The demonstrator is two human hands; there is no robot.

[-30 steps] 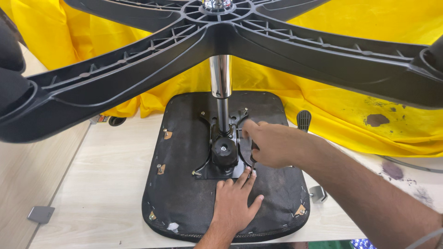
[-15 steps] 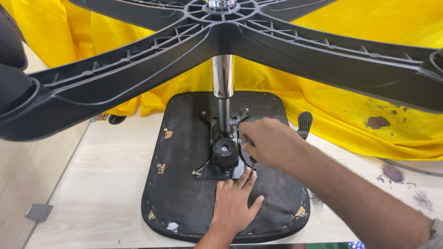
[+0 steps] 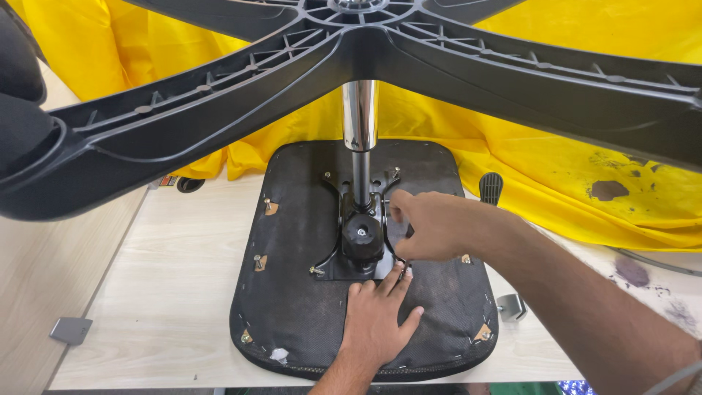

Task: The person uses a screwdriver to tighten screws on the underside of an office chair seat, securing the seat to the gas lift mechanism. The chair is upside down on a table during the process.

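Observation:
An office chair lies upside down on a light wooden table. Its black seat underside [image 3: 292, 307] faces up, and a chrome gas column [image 3: 360, 117] rises to the black five-arm base [image 3: 512, 73] near the camera. My left hand [image 3: 376, 322] lies flat on the seat just below the black metal mechanism plate [image 3: 358, 219], fingers spread and holding nothing. My right hand [image 3: 431, 225] reaches in from the right. Its fingers are curled at the plate's right edge, beside the round black knob [image 3: 362, 235]. What the fingertips pinch is hidden.
A yellow cloth [image 3: 556, 168] with dark stains covers the back and right of the table [image 3: 168, 278]. A black lever handle [image 3: 491, 187] sticks out at the seat's right. A small grey metal part [image 3: 71, 329] lies at the left, another [image 3: 510, 306] at the seat's right edge.
My right hand has shifted slightly up along the plate's right edge. My left hand has stayed flat on the seat.

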